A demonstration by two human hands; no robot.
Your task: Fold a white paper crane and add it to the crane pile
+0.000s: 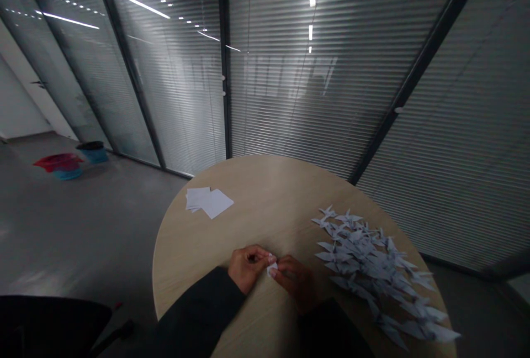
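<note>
— Where is the small white paper [272,266]?
— Above the bench [265,198], between its side edges; left grip [248,267] and right grip [298,282] pinch it.
— Its long axis?
— Roughly toward the far edge; partly hidden.

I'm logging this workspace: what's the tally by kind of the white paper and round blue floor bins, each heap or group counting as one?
Heap of folded white paper: 1
Group of flat white sheets: 1
Small white paper piece in hand: 1
Round blue floor bins: 2
Total: 5
</note>
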